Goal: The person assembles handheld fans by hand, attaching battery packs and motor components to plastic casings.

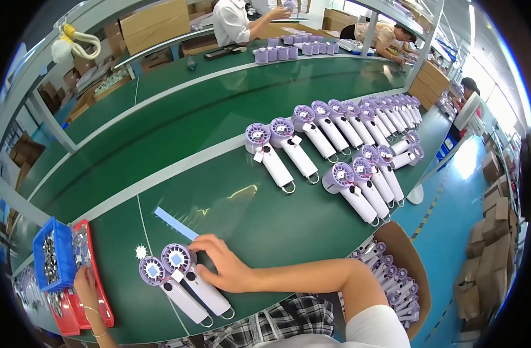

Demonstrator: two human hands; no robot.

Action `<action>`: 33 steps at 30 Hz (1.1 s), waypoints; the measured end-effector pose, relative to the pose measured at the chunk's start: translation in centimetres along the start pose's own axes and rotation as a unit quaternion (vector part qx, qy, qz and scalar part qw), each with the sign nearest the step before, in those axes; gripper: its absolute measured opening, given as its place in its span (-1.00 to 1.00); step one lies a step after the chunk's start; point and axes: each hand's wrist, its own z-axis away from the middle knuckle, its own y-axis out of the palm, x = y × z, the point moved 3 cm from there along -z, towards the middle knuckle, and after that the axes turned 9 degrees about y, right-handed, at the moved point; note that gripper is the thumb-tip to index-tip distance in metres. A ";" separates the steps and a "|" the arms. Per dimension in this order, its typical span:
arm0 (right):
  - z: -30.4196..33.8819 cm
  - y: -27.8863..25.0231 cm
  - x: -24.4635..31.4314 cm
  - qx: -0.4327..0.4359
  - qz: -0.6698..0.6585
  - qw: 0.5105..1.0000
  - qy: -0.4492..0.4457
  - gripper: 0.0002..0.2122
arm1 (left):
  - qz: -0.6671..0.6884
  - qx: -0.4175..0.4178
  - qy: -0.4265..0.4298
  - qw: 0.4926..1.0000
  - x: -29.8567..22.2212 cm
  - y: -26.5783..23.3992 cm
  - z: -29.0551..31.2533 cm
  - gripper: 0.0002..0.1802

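Observation:
Two handheld fans with white handles and purple round heads lie side by side in front of me, the left fan [184, 303] and the right fan [210, 294]. Each head carries a pale blue square at its centre. My right hand [222, 264] curls over the right fan, fingers at its head and thumb along the neck. At the far left my left hand [84, 283] reaches into a red tray [106, 307] of small parts, fingertips bunched; what they pinch is hidden. A small white spiky wheel [141, 252] lies just above the left fan.
A blue bin [61, 232] of small metal parts sits over the red tray. A pale blue strip [175, 223] lies on the green table. Rows of similar fans [317, 139] stretch rightward. A cardboard box [422, 272] of fans stands lower right. People work beyond the conveyor belt [178, 130].

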 end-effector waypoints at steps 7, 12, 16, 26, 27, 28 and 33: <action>-2.3 1.2 3.2 -0.100 0.147 0.957 -0.228 -0.59 | 0.412 -0.172 -0.092 0.890 -12.0 -3.6 -1.0 -0.78; -0.1 5.6 9.5 -0.080 0.348 0.889 -0.286 -0.66 | 0.500 -0.010 0.005 0.866 -24.4 -2.6 2.2 -0.78; 1.8 6.5 10.6 -0.071 0.439 0.852 -0.276 -0.70 | 0.626 -0.023 -0.053 0.778 -25.8 -1.5 4.5 -0.77; 1.8 9.9 7.7 0.022 0.288 0.935 -0.205 -0.69 | 0.857 0.093 -0.152 0.484 -21.5 2.5 7.7 -0.67; 2.0 10.8 7.5 0.038 0.280 0.938 -0.200 -0.69 | 0.874 0.109 -0.132 0.454 -21.2 3.0 8.4 -0.67; 2.0 11.3 7.3 0.048 0.271 0.941 -0.197 -0.69 | 0.892 0.125 -0.104 0.423 -21.0 3.5 8.6 -0.67; 1.7 12.9 6.4 0.076 0.255 0.947 -0.180 -0.68 | 0.915 0.097 -0.087 0.381 -19.7 5.0 9.5 -0.66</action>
